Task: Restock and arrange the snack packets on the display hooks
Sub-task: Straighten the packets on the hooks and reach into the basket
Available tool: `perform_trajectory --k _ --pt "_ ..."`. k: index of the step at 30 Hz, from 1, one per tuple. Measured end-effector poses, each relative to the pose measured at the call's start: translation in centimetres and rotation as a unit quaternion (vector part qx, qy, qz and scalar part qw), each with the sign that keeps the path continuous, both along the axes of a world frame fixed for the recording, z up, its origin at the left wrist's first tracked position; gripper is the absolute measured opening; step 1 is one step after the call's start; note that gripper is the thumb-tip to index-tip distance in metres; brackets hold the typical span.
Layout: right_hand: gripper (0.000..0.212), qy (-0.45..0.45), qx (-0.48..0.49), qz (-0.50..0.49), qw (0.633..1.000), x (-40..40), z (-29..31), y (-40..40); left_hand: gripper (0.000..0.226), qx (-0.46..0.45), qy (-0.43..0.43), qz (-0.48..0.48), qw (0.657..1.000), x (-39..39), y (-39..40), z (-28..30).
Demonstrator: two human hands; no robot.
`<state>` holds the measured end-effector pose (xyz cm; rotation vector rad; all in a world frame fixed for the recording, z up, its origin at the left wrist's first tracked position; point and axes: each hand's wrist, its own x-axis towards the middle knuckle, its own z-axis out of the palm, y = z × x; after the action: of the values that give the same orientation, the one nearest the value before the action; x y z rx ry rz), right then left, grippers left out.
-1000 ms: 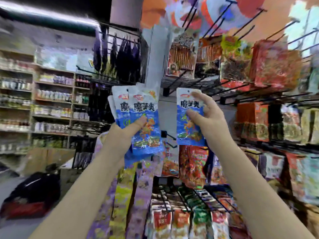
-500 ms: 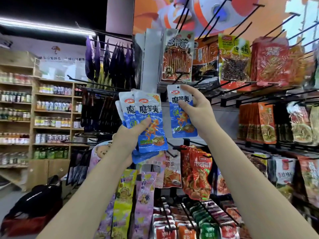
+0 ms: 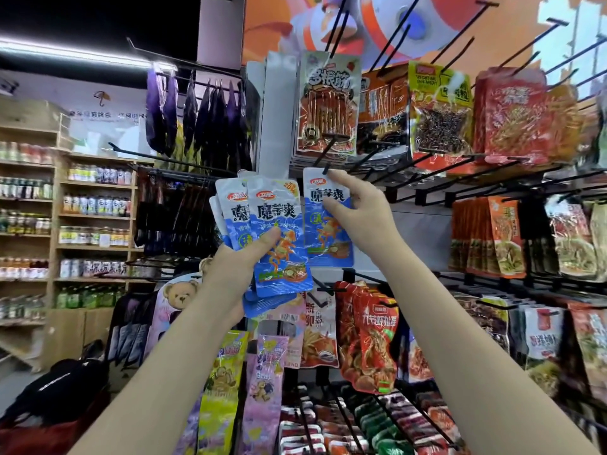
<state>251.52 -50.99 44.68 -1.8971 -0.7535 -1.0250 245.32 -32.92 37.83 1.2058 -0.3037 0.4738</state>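
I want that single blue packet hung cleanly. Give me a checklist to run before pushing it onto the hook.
1. Right hand pinches the single blue packet: ok.
2. Packet's top edge at the black hook tip: ok.
3. Hook tip through the packet's hang hole: cannot tell, hole not visible.
4. Packet upright, print facing out: ok.
5. Left hand grips the spare blue packets, clear of the hook: ok.
6. Room on that hook behind the tip: cannot tell.

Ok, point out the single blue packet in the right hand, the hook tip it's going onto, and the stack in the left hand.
single blue packet [image 3: 328, 238], head view, lower front face.
hook tip [image 3: 326, 169], head view, black end at the packet's top edge.
stack of blue packets [image 3: 279, 205], head view, front packet's printed face.
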Motion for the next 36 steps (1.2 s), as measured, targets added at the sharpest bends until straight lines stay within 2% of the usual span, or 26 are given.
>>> perform_trajectory --k 3,4,5,7,9,11,13,15,17,19,20,22,24,26,28,32,36 --pt "0.023 -0.065 0.0 -0.068 0.996 -0.4 -1.0 -0.5 0.027 -0.009 -0.013 -0.048 0.999 0.5 0.0 0.1" --pt "0.02 -0.086 0.017 -0.074 0.993 -0.8 -1.4 -0.6 0.022 -0.01 -0.015 -0.052 0.998 0.8 0.1 0.2" --pt "0.028 -0.09 0.027 -0.07 0.993 -1.0 -1.7 -0.6 0.021 -0.008 -0.019 -0.059 0.998 0.7 0.0 0.3" --pt "0.047 -0.029 0.025 -0.001 0.999 -1.6 -2.2 -0.1 0.026 0.006 -0.029 -0.068 0.997 0.9 -0.4 0.7" --pt "0.052 0.055 0.036 0.095 0.993 -2.4 -2.5 0.9 0.035 0.026 -0.034 -0.073 0.996 1.0 -1.2 0.9" --pt "0.033 0.101 0.064 0.148 0.982 -2.5 -2.5 1.3 0.039 0.033 -0.035 -0.06 0.997 1.1 -1.9 1.1" --pt "0.009 0.093 0.082 0.165 0.978 -2.3 -2.4 1.2 0.025 0.025 -0.031 -0.038 0.998 1.1 -2.2 1.1" --pt "0.006 0.061 0.092 0.143 0.984 -2.1 -2.2 0.8 0.018 0.008 0.007 0.002 1.0 1.3 -1.9 1.0" --pt "0.014 0.035 0.12 0.146 0.981 -1.6 -2.1 0.5 0.034 0.016 0.03 0.04 0.999 1.6 -0.9 1.0" --pt "0.037 0.012 0.151 0.163 0.975 -1.5 -1.9 0.4 0.071 0.018 0.042 0.036 0.998 1.5 -0.6 1.1" --pt "0.051 -0.004 0.156 0.158 0.975 -1.5 -1.8 0.4 0.082 0.009 0.041 0.028 0.999 1.8 -0.4 0.9" --pt "0.06 -0.03 0.143 0.16 0.976 -1.5 -1.6 0.3 0.07 -0.006 0.031 0.023 0.999 1.5 -0.3 0.7" --pt "0.049 -0.041 0.137 0.168 0.975 -1.5 -1.4 0.1 0.048 -0.006 0.021 0.027 0.999 1.4 -0.2 0.6" --pt "0.039 -0.04 0.133 0.181 0.974 -1.4 -1.2 0.1 0.039 -0.016 0.022 0.016 1.0 1.6 -0.1 0.5" --pt "0.037 -0.044 0.122 0.187 0.974 -1.5 -0.8 0.0 0.036 -0.029 0.011 0.013 0.999 1.7 0.0 0.4" --pt "0.037 -0.043 0.102 0.13 0.985 -0.7 0.2 0.2 0.037 -0.026 -0.006 0.007 1.0 2.1 0.0 0.3" --pt "0.036 -0.037 0.092 0.102 0.99 0.0 0.5 0.2 0.047 -0.018 -0.007 -0.003 1.0 2.1 -0.1 0.3"
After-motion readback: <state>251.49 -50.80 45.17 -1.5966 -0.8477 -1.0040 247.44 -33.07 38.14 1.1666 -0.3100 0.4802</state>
